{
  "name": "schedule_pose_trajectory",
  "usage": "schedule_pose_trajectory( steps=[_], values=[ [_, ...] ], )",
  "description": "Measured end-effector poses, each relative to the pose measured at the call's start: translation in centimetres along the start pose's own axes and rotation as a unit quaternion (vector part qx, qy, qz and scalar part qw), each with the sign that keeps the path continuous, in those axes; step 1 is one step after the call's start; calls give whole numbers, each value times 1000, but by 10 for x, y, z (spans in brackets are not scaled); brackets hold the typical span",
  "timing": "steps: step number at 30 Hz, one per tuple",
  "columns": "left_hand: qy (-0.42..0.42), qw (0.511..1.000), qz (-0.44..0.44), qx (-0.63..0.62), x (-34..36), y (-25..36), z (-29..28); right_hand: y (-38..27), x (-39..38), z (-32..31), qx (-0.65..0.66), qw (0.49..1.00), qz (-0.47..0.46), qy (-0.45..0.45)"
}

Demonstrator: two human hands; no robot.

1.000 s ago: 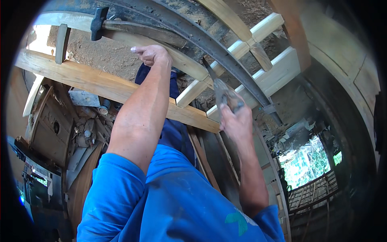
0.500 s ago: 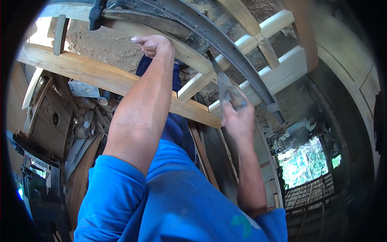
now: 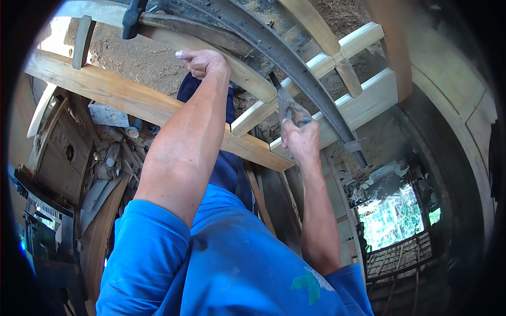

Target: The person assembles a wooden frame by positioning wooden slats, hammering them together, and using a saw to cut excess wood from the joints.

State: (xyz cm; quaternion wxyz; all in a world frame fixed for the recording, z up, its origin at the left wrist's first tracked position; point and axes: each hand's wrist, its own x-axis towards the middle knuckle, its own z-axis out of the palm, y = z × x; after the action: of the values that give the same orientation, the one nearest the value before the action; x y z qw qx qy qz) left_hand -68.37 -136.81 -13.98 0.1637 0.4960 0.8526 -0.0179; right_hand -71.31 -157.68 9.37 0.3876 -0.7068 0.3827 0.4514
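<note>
My left hand (image 3: 205,64) is curled over a pale wooden rail (image 3: 246,80), gripping it, thumb pointing left. My right hand (image 3: 300,136) is closed round the handle of a hand saw (image 3: 282,100), whose blade runs up to where that rail meets a short crosspiece (image 3: 250,118) of the wooden frame. Just right of the saw a long dark metal bar (image 3: 292,66) crosses the frame diagonally. A dark-headed hammer (image 3: 132,21) lies at the upper left of the rail. The saw's teeth are too small to make out.
A long front board (image 3: 105,87) of the frame crosses beneath my left forearm. Wood scraps, sheets and containers (image 3: 113,155) clutter the lower left. A pale panel (image 3: 448,89) stands at far right, near a bright opening (image 3: 390,216). Dusty ground (image 3: 132,63) shows through the frame.
My right hand and the saw's handle have moved forward, up and slightly left. My left hand stays on the rail, with only a small shift in the picture.
</note>
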Motion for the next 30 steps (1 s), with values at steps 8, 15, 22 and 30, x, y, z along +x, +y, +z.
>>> schedule_pose_trajectory(
  steps=[8,15,22,30],
  values=[
    [-46,998,-36,-9,-32,3,-17,19,18,-2,-22,999,-29,26],
    [35,998,-25,-40,7,-3,4,2,-53,-6,60,997,-13,47],
    [146,988,-24,37,5,-8,12,17,-16,-5,5,999,-33,2],
    [-10,997,-56,43,4,-1,9,-4,-1,-5,-9,999,29,-20]
  ],
)
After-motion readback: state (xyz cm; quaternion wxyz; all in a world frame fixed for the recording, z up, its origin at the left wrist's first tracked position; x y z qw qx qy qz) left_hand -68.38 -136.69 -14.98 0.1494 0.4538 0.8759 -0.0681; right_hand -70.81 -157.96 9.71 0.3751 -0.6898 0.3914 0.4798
